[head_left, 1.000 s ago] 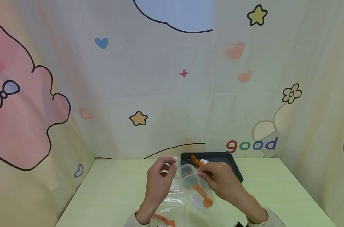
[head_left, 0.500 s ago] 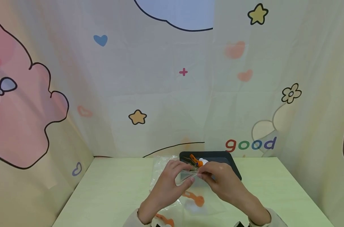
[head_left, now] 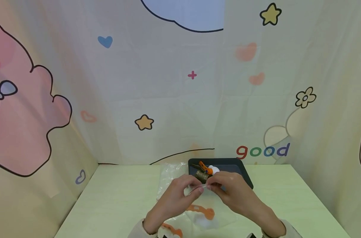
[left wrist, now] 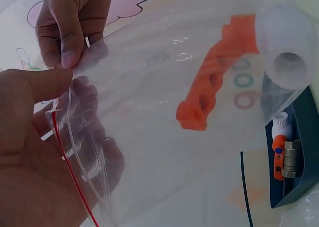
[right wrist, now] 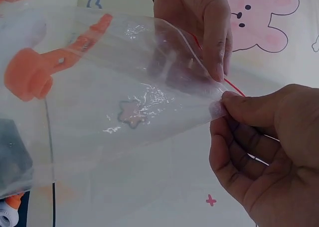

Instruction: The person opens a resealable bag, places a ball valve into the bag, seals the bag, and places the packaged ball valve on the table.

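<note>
Between both hands hangs a clear zip bag (left wrist: 149, 162) with a red line along its mouth. Through its film show an orange part with a notched arm (left wrist: 204, 87) and a rounded white plastic part (left wrist: 289, 43). My left hand (head_left: 179, 195) pinches the mouth edge, its other fingers spread behind the film in the left wrist view. My right hand (head_left: 235, 191) grips one top corner between thumb and curled forefinger, as the right wrist view shows (right wrist: 279, 142). The fingertips of both hands meet close together at the seal.
Behind the hands stands a dark tray (head_left: 246, 177) holding a brass-coloured fitting (head_left: 202, 176) and an orange-and-white part (head_left: 209, 170). Clear plastic bags (head_left: 168, 177) lie on the pale table (head_left: 109, 198) at left, with another orange part (head_left: 172, 230) near the front edge.
My left hand has moved right along the bag's mouth to meet the right hand. The mouth, spread wider before, now looks flatter and narrower. The right hand has barely moved.
</note>
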A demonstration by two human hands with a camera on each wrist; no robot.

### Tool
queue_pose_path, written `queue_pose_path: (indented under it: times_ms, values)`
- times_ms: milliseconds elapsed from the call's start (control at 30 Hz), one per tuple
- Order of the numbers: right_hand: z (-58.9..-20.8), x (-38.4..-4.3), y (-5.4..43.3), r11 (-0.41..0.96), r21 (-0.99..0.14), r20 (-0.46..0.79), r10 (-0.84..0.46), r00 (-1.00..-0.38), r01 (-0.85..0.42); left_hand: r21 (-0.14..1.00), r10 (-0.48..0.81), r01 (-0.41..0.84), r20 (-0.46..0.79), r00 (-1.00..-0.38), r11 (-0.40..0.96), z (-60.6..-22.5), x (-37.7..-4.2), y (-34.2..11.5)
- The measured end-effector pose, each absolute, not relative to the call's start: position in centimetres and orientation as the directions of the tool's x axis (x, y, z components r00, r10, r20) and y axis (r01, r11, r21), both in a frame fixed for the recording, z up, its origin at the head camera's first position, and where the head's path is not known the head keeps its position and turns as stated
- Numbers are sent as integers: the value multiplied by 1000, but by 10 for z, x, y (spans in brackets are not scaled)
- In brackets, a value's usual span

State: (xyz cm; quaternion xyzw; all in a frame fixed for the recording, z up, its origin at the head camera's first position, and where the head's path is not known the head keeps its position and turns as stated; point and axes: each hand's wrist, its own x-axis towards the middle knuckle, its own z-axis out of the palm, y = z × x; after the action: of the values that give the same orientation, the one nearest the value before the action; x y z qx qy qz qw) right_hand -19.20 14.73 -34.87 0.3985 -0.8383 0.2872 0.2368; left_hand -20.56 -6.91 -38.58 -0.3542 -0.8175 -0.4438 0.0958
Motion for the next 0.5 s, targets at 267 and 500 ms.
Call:
queue_pose_path:
  times_ms: [267,500]
  values:
    - [-355,-195,148,528,-414,570,-485,-663,-741,619,481,713,540,-691,329,-387,-205,-69]
    - [-363,-196,147,504,-523,560,-404,-723,-687,588,447,741,595,-668,324,-388,-206,-70]
